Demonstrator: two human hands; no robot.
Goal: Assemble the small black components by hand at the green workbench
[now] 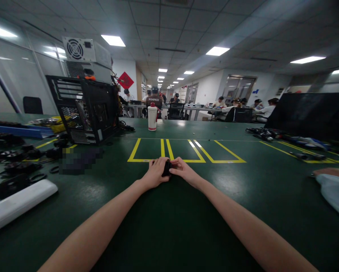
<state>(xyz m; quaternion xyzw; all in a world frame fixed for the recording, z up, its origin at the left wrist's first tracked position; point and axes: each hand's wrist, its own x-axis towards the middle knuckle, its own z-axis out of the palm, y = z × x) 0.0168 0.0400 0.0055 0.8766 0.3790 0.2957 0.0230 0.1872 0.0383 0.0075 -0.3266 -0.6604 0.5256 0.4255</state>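
A small black object (166, 168) sits between my two hands above the green table (169, 223); its kind is too dark and covered to make out. My left hand (155, 173) wraps round its left side, fingers curled over the top. From the right, my right hand (183, 172) pinches at its near edge with thumb and forefinger. Just beyond the hands, yellow tape outlines (169, 151) mark the tabletop.
An open black computer case (92, 109) with a power supply (80, 51) on top stands at left. Black parts and a white elongated object (22, 204) lie near it. A white bottle (152, 118) stands ahead. Cables (264, 134) and a co-worker's sleeve (336, 192) are at right.
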